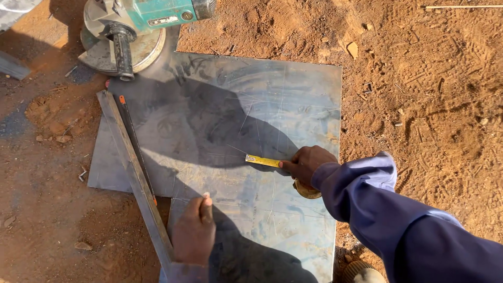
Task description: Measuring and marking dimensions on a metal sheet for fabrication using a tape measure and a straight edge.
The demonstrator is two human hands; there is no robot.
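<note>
The steel sheet [236, 120] is bare metal, dull grey with a faint bluish sheen, scuffed and crossed by fine scratches. The long straightedge [137, 178] is matt grey metal, worn along its length. The tape measure [263, 161] shows a smooth yellow blade with a slight gloss. The grinder [141, 26] has a teal plastic body, a black ribbed handle and a dusty metal guard. The sleeve [387, 209] is soft blue cloth. The ground [429, 94] is loose, rough red earth.

One steel sheet [220, 131], one grinder [141, 31], one tape measure [263, 161], two hands [306, 162].
</note>
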